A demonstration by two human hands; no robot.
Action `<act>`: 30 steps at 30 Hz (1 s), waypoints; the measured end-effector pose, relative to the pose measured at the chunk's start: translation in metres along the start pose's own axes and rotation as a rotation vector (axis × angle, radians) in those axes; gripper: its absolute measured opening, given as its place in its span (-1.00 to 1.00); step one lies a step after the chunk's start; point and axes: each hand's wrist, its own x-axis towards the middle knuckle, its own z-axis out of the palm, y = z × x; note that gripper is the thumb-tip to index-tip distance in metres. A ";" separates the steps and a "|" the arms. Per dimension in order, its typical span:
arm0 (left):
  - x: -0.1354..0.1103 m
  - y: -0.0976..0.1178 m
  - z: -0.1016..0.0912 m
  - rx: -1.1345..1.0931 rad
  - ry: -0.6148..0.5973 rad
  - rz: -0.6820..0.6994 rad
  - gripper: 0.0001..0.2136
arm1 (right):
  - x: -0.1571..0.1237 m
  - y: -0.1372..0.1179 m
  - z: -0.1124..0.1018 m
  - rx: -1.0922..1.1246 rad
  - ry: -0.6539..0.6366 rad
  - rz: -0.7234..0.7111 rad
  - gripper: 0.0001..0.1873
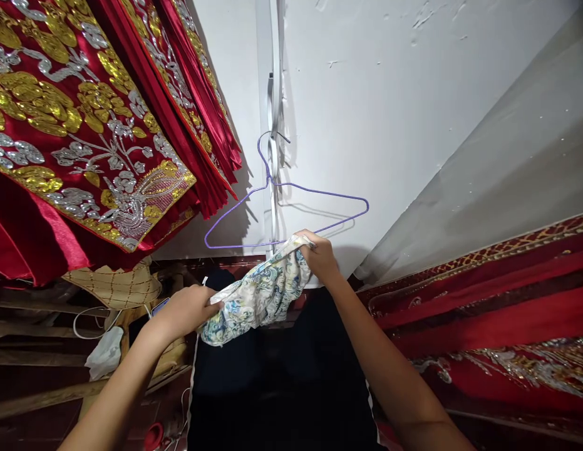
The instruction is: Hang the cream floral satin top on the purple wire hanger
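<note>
My left hand [188,308] and my right hand [319,254] each grip one end of a bunched white cloth with a blue and yellow floral print [258,294]. The cloth stretches between both hands just below a purple wire hanger [291,210]. The hanger hangs from a white hook strip [273,113] on the white wall. My right hand holds its end of the cloth against the hanger's lower bar. A dark garment [282,376] hangs below my arms.
Red garments with gold and silver embroidery [84,125] hang at the upper left. More red embroidered cloth [498,300] lies at the right. A grey slanted panel [507,156] runs along the right wall. Wooden boards, a woven item [113,285] and white cables [91,322] lie at lower left.
</note>
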 end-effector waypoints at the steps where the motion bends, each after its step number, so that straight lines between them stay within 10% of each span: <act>1: 0.001 -0.006 -0.002 0.008 0.008 -0.009 -0.75 | -0.003 -0.002 -0.004 -0.017 -0.003 -0.006 -0.79; 8: 0.022 0.000 -0.041 -0.128 0.520 0.227 -0.82 | -0.005 -0.017 -0.020 0.016 0.031 -0.024 -0.79; 16: 0.055 0.041 -0.056 -0.383 0.670 0.318 -0.59 | -0.018 -0.042 -0.005 0.037 -0.189 0.048 -0.81; 19: 0.063 0.036 -0.055 -0.338 0.662 0.347 -0.63 | -0.017 -0.041 -0.018 -0.034 -0.054 0.016 -0.77; 25: 0.057 0.021 -0.068 -0.336 0.677 0.268 -0.71 | 0.006 -0.019 -0.075 -0.051 0.450 0.040 -0.04; 30: 0.053 0.026 -0.079 -0.294 0.678 0.328 -0.75 | 0.031 -0.017 -0.099 -0.075 0.394 0.060 -0.39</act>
